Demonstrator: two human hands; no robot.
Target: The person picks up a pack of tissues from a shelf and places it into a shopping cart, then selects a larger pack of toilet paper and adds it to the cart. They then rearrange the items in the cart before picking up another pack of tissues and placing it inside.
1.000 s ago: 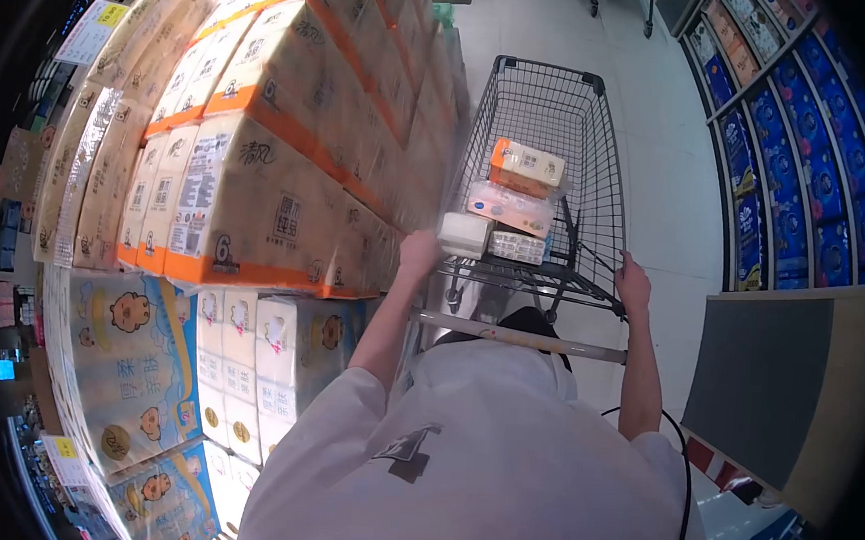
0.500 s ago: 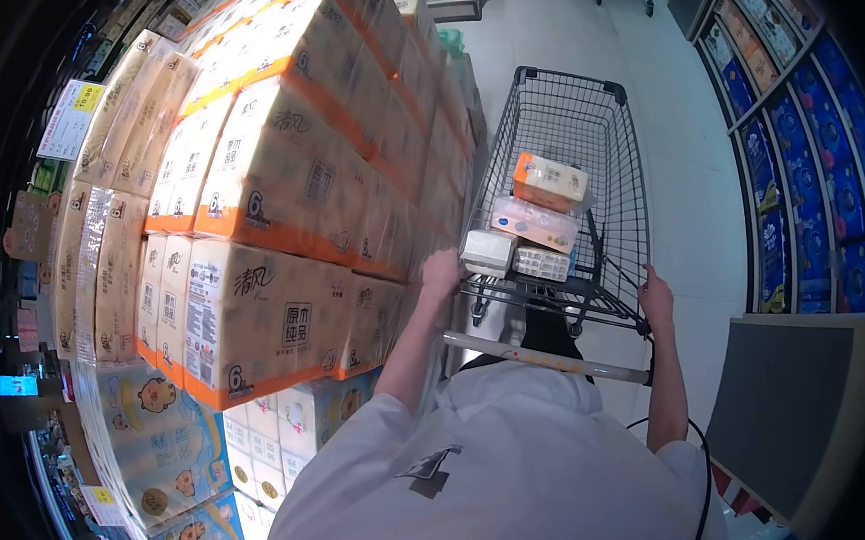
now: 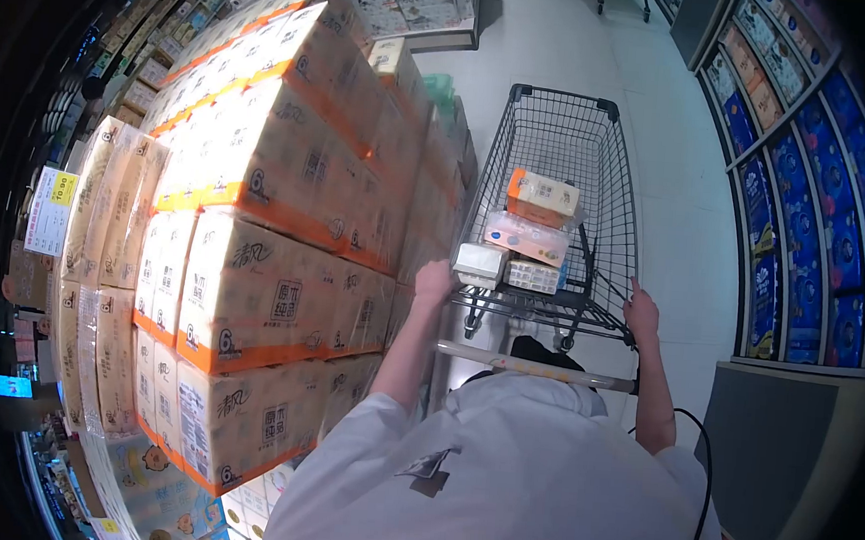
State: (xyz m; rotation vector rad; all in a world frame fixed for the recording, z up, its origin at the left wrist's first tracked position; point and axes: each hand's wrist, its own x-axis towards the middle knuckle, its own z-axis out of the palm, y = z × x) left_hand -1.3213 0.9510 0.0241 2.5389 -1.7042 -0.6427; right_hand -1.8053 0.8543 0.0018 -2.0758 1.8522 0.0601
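Note:
A black wire shopping cart (image 3: 563, 129) stands ahead of me. My left hand (image 3: 433, 281) is closed on the cart's near left corner, and my right hand (image 3: 641, 315) is closed on its near right corner. The pale handle bar (image 3: 521, 364) crosses between my forearms, nearer my body. Inside the cart lie an orange and cream tissue pack (image 3: 543, 198), a pink pack (image 3: 526, 238), a white pack (image 3: 480, 264) and a small patterned pack (image 3: 533, 275), close together near the cart's near end.
Tall stacks of orange and cream tissue packs (image 3: 280, 300) rise close on the left, with a price sign (image 3: 51, 211). Blue packs (image 3: 812, 221) fill shelves on the right, above a grey panel (image 3: 766, 444). A display (image 3: 439, 40) stands farther up the aisle floor (image 3: 539, 37).
The stacks, the shelves and the grey panel have shifted down in the view, and more of the far display shows. Both hands remain on the cart, which appears slightly lower and more left.

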